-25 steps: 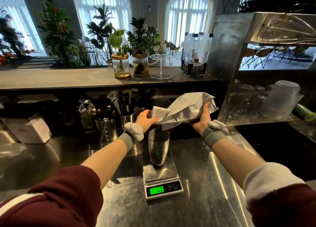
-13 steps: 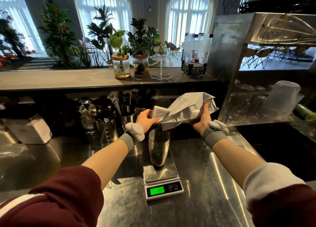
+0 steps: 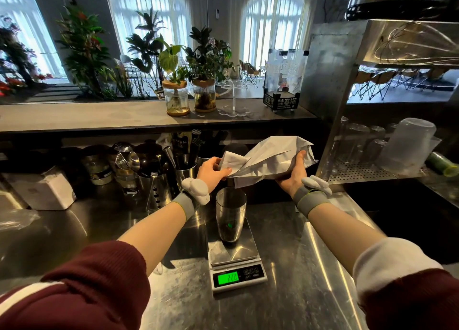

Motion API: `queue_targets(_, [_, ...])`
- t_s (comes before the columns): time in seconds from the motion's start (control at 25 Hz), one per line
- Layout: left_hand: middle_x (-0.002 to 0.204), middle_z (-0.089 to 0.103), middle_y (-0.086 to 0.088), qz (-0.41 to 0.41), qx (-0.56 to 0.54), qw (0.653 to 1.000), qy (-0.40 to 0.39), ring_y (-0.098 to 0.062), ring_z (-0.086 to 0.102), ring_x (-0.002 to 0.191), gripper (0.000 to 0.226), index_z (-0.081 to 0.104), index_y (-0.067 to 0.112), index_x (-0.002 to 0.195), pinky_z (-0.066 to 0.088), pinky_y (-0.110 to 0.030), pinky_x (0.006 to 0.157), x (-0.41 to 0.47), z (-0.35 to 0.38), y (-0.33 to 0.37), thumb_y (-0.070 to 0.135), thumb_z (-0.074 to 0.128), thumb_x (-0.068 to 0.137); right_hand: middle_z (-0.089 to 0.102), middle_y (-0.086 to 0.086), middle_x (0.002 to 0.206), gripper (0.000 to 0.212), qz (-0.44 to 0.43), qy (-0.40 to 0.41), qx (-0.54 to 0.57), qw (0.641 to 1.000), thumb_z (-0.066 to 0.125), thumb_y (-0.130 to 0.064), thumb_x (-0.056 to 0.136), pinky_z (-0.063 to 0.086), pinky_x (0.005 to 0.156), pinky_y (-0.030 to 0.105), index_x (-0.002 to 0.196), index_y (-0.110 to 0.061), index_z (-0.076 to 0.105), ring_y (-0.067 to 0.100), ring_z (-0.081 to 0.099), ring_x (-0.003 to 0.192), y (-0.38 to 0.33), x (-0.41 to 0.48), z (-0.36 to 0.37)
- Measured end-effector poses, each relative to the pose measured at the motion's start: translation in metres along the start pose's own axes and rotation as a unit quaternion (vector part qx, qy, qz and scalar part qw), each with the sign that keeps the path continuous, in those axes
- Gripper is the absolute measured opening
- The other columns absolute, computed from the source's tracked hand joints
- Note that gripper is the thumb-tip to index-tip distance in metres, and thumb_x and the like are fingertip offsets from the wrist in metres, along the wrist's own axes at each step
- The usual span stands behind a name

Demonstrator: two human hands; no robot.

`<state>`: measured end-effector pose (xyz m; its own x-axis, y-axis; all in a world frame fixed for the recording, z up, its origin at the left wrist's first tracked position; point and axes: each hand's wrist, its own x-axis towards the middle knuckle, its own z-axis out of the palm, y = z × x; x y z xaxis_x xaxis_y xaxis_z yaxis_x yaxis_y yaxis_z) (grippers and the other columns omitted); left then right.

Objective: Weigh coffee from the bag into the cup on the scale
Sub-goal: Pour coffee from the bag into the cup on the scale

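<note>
Stainless counter [image 3: 310, 267] is being used as the work surface, with the scale [image 3: 233, 255] standing on it and the cup [image 3: 231, 214] standing on the scale's platform. The mouth of the bag [image 3: 268, 159] is being pinched between the thumb and curled fingers [image 3: 215, 160] of the left hand [image 3: 213, 171], just above the cup's rim. The bag's body is being cradled from below by the right hand [image 3: 293, 178], its thumb curled up over the paper. Its other fingers are being hidden underneath. The bag is being held tilted, mouth lowest. The paper is being judged soft, crumpled and light, likely to buckle, so hold is best being taken near the mouth, to shape a spout, and under the belly.
</note>
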<state>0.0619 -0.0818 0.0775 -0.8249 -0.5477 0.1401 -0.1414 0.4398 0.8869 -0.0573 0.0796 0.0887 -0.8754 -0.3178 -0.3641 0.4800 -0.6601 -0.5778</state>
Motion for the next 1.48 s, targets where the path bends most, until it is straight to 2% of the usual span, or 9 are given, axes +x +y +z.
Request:
queue_targets(0.16, [0.113, 0.063, -0.019, -0.007, -0.007, 1.000, 0.002, -0.032, 0.061, 0.103, 0.037, 0.054, 0.003, 0.115, 0.051, -0.043, 0.094, 0.0009, 0.0007, 0.0014, 0.019, 0.064, 0.083, 0.055, 0.013, 0.136, 0.065, 0.001, -0.001, 0.004, 1.000, 0.053, -0.057, 0.087, 0.044, 0.090, 0.053, 0.138, -0.017, 0.047, 0.034, 0.053, 0.124, -0.0011, -0.0007, -0.0006])
queue_targets(0.4, [0.092, 0.065, -0.018, 0.016, 0.030, 0.999, 0.011, -0.034, 0.064, 0.089, 0.023, 0.060, 0.000, 0.098, 0.051, -0.041, 0.085, 0.0015, 0.0006, 0.0002, 0.016, 0.064, 0.083, 0.054, 0.012, 0.137, 0.062, 0.001, 0.000, -0.001, 1.000, 0.053, -0.055, 0.087, 0.041, 0.102, 0.054, 0.136, -0.017, 0.048, 0.034, 0.051, 0.126, 0.0002, -0.0033, 0.0012])
queue_targets(0.6, [0.115, 0.062, -0.019, -0.024, -0.003, 1.000, -0.005, -0.032, 0.059, 0.107, 0.037, 0.053, 0.002, 0.116, 0.049, -0.042, 0.096, 0.0006, -0.0001, 0.0005, 0.016, 0.064, 0.084, 0.055, 0.012, 0.137, 0.062, 0.001, 0.000, -0.004, 1.000, 0.052, -0.056, 0.087, 0.041, 0.102, 0.054, 0.136, -0.017, 0.049, 0.034, 0.051, 0.126, 0.0001, -0.0033, 0.0036])
queue_targets(0.72, [0.120, 0.060, -0.018, -0.038, -0.013, 0.999, -0.014, -0.032, 0.057, 0.112, 0.040, 0.051, 0.002, 0.121, 0.047, -0.042, 0.099, 0.0000, 0.0009, 0.0021, 0.016, 0.062, 0.085, 0.056, 0.011, 0.136, 0.062, 0.001, -0.007, -0.007, 1.000, 0.050, -0.057, 0.088, 0.043, 0.095, 0.053, 0.136, -0.018, 0.050, 0.033, 0.052, 0.125, -0.0022, -0.0037, 0.0043])
queue_targets(0.88, [0.093, 0.064, -0.017, 0.002, 0.017, 1.000, 0.017, -0.037, 0.064, 0.094, 0.026, 0.059, 0.000, 0.102, 0.052, -0.048, 0.089, 0.0010, 0.0005, 0.0019, 0.015, 0.065, 0.082, 0.056, 0.011, 0.136, 0.063, 0.008, -0.016, -0.007, 1.000, 0.050, -0.059, 0.087, 0.044, 0.089, 0.051, 0.135, -0.018, 0.051, 0.032, 0.053, 0.125, -0.0025, -0.0041, 0.0046])
queue_targets(1.0, [0.085, 0.062, -0.013, 0.022, 0.023, 0.999, 0.026, -0.033, 0.063, 0.082, 0.022, 0.061, -0.001, 0.096, 0.053, -0.047, 0.085, 0.0012, -0.0003, 0.0039, 0.014, 0.066, 0.082, 0.056, 0.011, 0.136, 0.064, 0.008, -0.014, -0.006, 1.000, 0.051, -0.059, 0.086, 0.044, 0.088, 0.051, 0.135, -0.018, 0.051, 0.033, 0.053, 0.124, -0.0011, -0.0040, 0.0045])
queue_targets(1.08, [0.089, 0.063, -0.015, 0.017, 0.014, 1.000, 0.018, -0.031, 0.063, 0.083, 0.024, 0.061, -0.001, 0.099, 0.053, -0.048, 0.086, 0.0012, -0.0012, 0.0040, 0.014, 0.066, 0.082, 0.056, 0.011, 0.136, 0.064, 0.006, -0.015, -0.007, 1.000, 0.051, -0.059, 0.086, 0.044, 0.087, 0.051, 0.136, -0.018, 0.051, 0.033, 0.054, 0.124, -0.0018, -0.0042, 0.0044])
queue_targets(1.28, [0.111, 0.064, -0.020, -0.016, -0.004, 1.000, -0.002, -0.035, 0.062, 0.101, 0.036, 0.055, 0.003, 0.114, 0.050, -0.046, 0.094, -0.0006, 0.0000, 0.0040, 0.018, 0.065, 0.082, 0.057, 0.011, 0.135, 0.064, 0.000, -0.003, -0.002, 1.000, 0.054, -0.058, 0.085, 0.045, 0.090, 0.052, 0.136, -0.018, 0.050, 0.034, 0.054, 0.123, -0.0031, -0.0020, 0.0016])
queue_targets(1.48, [0.103, 0.066, -0.020, -0.008, 0.009, 1.000, 0.008, -0.033, 0.063, 0.097, 0.031, 0.059, 0.002, 0.107, 0.051, -0.045, 0.092, 0.0007, 0.0013, 0.0042, 0.017, 0.066, 0.082, 0.057, 0.011, 0.135, 0.064, -0.002, 0.000, 0.000, 1.000, 0.055, -0.058, 0.085, 0.045, 0.091, 0.052, 0.135, -0.018, 0.051, 0.033, 0.054, 0.123, -0.0033, -0.0012, 0.0008])
